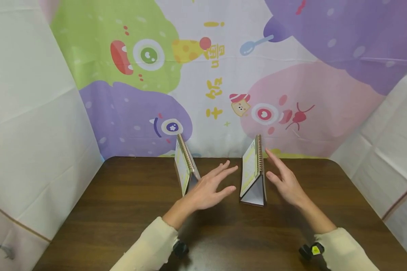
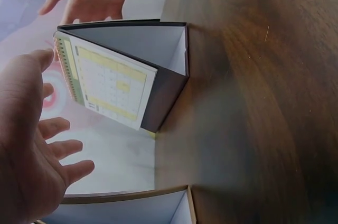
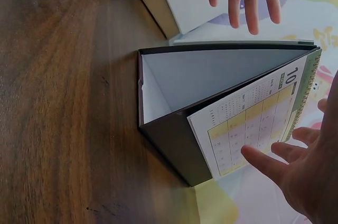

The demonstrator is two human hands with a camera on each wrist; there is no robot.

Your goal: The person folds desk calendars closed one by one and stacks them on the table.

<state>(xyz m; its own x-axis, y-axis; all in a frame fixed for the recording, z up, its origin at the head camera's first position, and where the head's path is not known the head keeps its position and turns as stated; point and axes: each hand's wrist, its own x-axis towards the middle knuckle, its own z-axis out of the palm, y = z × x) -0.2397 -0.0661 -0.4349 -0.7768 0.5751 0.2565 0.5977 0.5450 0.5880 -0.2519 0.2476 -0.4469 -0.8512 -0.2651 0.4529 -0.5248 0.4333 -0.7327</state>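
Two spiral-bound desk calendars stand tented on the brown table. The right calendar (image 1: 252, 165) has its yellow-and-white page angled toward the left; its page with a large "10" shows in the right wrist view. Between the two calendars, my left hand (image 1: 208, 188) is held with fingers spread, overlapping part of the left calendar (image 1: 182, 163) in the head view. My right hand (image 1: 286, 184) is just to the right of the right calendar, its fingers extended beside the spiral binding. Neither hand grips anything. In the left wrist view, only an edge of the left calendar (image 2: 132, 211) appears at the bottom.
Behind the wooden table (image 1: 122, 218) hangs a cloth backdrop (image 1: 220, 139) with cartoon monsters. White cloth walls (image 1: 30, 94) enclose the left and right sides. Dark wrist devices (image 1: 181, 248) are worn near both cream sleeves.
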